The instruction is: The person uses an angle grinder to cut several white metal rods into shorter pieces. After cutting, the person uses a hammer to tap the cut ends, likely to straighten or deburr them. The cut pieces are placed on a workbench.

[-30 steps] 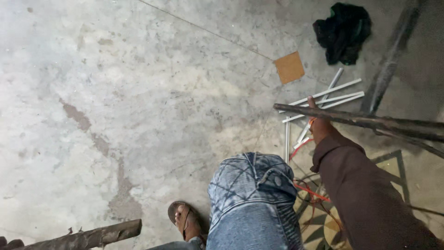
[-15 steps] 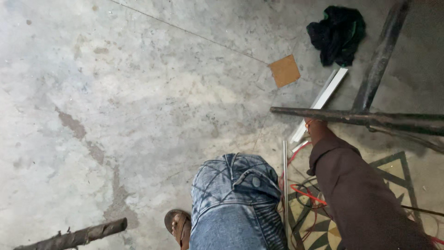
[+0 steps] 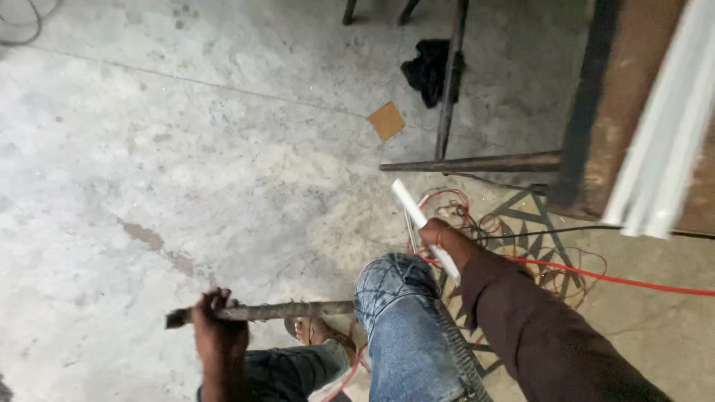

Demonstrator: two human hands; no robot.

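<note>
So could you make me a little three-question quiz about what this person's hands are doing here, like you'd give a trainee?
1. True or false: the left hand grips a dark rusty bar held roughly level.
2. What does the right hand hold? A) a white strip B) a hammer C) a black cloth
3. Fill in: the small brown square lies flat on the ______ floor.

Key
1. True; the fingers wrap around the bar near its left end.
2. A; the strip sticks out of the hand on both sides.
3. Concrete; the black cloth lies a little beyond it.
</note>
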